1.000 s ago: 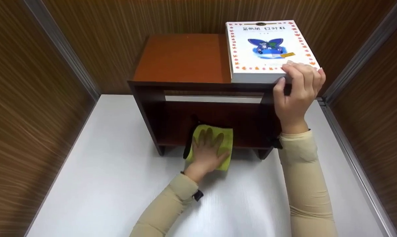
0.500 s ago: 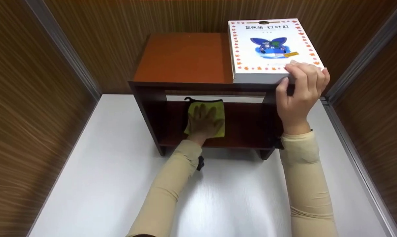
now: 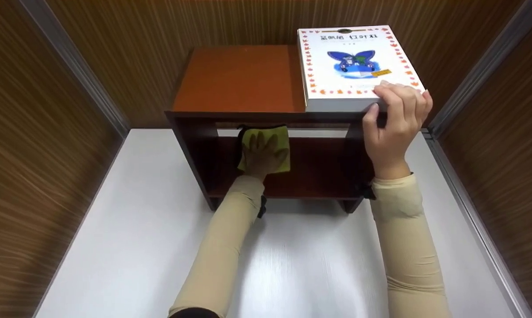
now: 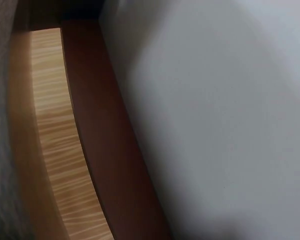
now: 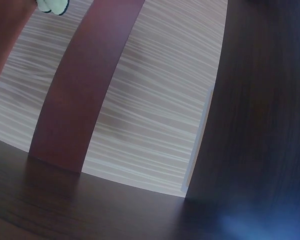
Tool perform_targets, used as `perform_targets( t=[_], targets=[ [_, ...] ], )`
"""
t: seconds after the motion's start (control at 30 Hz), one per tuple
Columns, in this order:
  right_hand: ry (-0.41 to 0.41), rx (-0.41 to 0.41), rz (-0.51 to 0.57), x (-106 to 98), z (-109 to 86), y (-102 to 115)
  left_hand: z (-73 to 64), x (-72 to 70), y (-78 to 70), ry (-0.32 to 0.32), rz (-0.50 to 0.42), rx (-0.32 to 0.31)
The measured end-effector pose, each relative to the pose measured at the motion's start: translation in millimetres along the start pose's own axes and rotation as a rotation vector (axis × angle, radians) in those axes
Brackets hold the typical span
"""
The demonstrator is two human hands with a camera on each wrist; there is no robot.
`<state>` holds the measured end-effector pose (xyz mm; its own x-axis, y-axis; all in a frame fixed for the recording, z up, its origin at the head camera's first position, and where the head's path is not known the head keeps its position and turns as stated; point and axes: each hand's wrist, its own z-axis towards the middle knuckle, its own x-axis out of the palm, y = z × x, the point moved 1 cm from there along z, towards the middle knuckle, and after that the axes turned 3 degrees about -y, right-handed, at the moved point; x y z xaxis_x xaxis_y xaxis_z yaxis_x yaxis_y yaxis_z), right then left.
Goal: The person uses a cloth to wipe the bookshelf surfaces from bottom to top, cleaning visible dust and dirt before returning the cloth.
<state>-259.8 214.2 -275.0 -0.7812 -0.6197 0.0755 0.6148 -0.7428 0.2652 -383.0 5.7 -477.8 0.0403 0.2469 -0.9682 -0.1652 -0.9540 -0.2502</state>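
My left hand [image 3: 262, 154] lies with fingers spread on a yellow-green cloth [image 3: 284, 139] with a dark edging, on the lower board of a small brown shelf [image 3: 318, 172]. The cloth sits toward the back left of that board, beneath the shelf's top. Up on the top board, at its right side, is a thick white book [image 3: 316, 66] with a blue butterfly picture. My right hand [image 3: 398, 121] grips the book's front right corner, fingers bent over the cover and thumb against the front edge. Neither wrist view shows the hands' contact.
Bare orange-brown top board [image 3: 239, 79] extends left of the book. The shelf stands on a white table [image 3: 160, 212], with wood-grain panels [image 3: 49, 132] on both sides and behind. In the right wrist view, the shelf's dark side panel [image 5: 265, 100] fills the right.
My left hand has slid the cloth from the lower board's front edge inward to the back and slightly left. My right hand stays at the book's corner.
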Motion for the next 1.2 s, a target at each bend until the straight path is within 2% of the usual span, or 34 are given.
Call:
perform_targets(
  t=[0.17, 0.4, 0.57, 0.7, 0.87, 1.2],
  targets=[
    [0.002, -0.004, -0.006, -1, 0.9, -1, -9.0, -3.3, 0.1, -0.019, -0.015, 0.013],
    [-0.019, 0.009, -0.02, -4, 3.1, 1, -27.6, 2.1, 5.6, -0.054, 0.027, 0.026],
    [-0.029, 0.013, -0.028, -2, 3.0, 0, -44.8, 1.3, 13.3, -0.057, 0.013, 0.02],
    [-0.015, 0.023, -0.021, 1, -0.7, -1, -60.1, 3.3, 22.5, -0.09, 0.004, 0.022],
    [-0.018, 0.023, -0.022, 2, -1.8, -4, -75.5, 4.3, 25.8, -0.122, -0.026, 0.043],
    [-0.021, 0.028, -0.013, 4, -1.1, -1, -104.4, 6.8, 28.9, -0.148, 0.005, 0.05]
  ],
)
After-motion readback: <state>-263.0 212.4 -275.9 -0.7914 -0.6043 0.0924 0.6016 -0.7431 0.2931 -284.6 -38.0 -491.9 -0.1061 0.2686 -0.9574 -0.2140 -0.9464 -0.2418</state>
